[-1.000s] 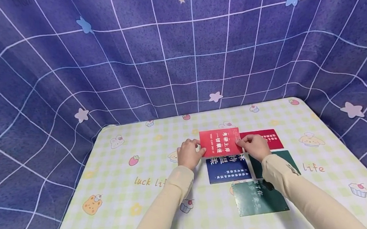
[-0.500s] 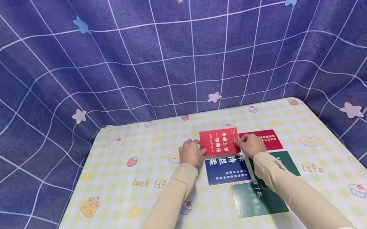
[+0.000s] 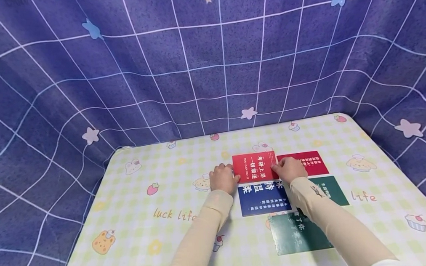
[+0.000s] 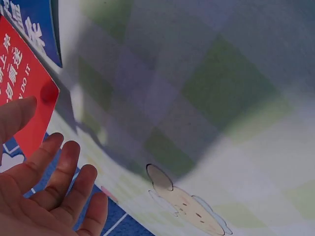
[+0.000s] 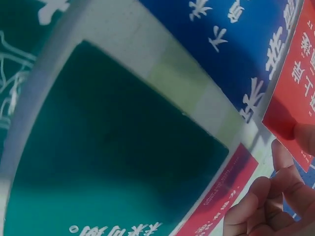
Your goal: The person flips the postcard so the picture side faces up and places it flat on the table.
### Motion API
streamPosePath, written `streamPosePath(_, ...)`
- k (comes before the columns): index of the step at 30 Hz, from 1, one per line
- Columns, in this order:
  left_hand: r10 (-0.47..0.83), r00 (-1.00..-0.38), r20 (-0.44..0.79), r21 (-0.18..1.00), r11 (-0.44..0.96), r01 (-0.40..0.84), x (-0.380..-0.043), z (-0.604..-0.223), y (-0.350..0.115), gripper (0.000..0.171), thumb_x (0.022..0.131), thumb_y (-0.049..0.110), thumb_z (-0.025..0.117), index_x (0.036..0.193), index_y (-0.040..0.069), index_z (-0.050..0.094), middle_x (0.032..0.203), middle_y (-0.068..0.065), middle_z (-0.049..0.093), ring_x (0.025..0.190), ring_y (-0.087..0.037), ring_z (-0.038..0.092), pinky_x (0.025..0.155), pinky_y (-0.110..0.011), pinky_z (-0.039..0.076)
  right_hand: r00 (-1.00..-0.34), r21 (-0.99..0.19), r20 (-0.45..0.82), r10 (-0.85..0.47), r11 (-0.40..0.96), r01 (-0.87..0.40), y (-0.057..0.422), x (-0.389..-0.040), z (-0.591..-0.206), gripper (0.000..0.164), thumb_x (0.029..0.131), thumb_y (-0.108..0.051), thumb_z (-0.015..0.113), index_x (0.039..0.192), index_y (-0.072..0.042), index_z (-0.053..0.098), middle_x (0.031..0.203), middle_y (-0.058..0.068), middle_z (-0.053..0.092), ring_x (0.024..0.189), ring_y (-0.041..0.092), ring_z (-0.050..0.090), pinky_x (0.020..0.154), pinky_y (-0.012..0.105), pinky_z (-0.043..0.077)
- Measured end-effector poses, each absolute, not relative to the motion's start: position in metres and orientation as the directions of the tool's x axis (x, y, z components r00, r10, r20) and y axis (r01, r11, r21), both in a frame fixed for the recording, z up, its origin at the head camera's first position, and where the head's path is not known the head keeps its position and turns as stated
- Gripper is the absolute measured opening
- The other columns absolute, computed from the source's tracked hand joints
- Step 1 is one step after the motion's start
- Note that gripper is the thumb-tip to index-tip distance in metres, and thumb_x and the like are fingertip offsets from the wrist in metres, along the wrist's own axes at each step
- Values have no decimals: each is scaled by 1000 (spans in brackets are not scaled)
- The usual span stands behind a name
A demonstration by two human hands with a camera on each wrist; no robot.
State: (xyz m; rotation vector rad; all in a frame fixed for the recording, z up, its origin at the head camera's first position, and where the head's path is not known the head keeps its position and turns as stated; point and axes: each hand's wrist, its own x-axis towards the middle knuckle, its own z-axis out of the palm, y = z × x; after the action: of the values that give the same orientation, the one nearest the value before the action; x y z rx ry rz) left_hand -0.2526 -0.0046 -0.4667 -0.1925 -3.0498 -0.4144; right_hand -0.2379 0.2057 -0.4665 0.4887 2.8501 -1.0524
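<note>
A bright red card (image 3: 249, 170) with white lettering lies level at the middle of the group, just beyond a blue card (image 3: 264, 202). My right hand (image 3: 292, 169) pinches its right edge; in the right wrist view the thumb (image 5: 305, 137) presses on its face. Beside the left edge is my left hand (image 3: 223, 178). Its thumb (image 4: 19, 114) overlaps the card's corner in the left wrist view, and the other fingers (image 4: 69, 162) are spread and nearly straight. Under my right hand, a darker red card (image 3: 316, 163) is partly covered.
A dark green card (image 3: 333, 190) sits right of the blue one, partly behind my right sleeve. Nearer to me lies another green card (image 3: 302, 237). The checked tablecloth (image 3: 129, 224) ends at a blue curtain (image 3: 209, 87) at the back.
The bright red card has come slightly down and toward me between both hands. My right forearm has shifted left, uncovering more of the dark green card.
</note>
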Motion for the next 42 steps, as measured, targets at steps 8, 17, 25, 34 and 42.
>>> streamPosePath(8,136,-983,124,158,975,155,-254,-477,-4,41,88,38,79,114,7,73,101,-10,68,100,-28,64,87,-43,49,-953,-561,-117,280,773,296,201,-241,-474,31,95,-31,71,77,-7,64,71,9,62,77,29,61,70,41,45)
streamPosePath(17,136,-985,109,75,987,145,-256,-484,-1,46,90,44,76,119,8,72,105,-8,67,102,-25,62,89,-41,48,-969,-439,-48,242,866,238,196,-242,-473,31,96,-32,70,89,-2,72,80,13,66,76,30,62,65,41,51)
streamPosePath(25,128,-987,99,22,991,130,-254,-483,5,46,90,45,76,118,9,73,107,-7,68,105,-24,62,95,-42,47,-969,-350,-7,249,907,235,192,-240,-476,34,94,-32,73,101,0,73,90,18,67,83,35,66,71,49,56)
streamPosePath(34,114,-987,118,18,993,117,-251,-482,9,48,90,44,77,122,9,72,108,-7,69,105,-24,63,95,-42,49,-967,-370,-37,252,895,248,196,-241,-479,33,94,-33,73,100,-1,70,91,18,69,84,34,65,73,50,55)
streamPosePath(42,127,-984,129,19,991,130,-249,-483,9,47,91,43,76,122,9,71,108,-8,70,105,-24,64,94,-42,50,-973,-377,-18,229,900,218,200,-240,-484,30,96,-33,69,95,-4,67,89,16,67,82,34,63,74,50,54)
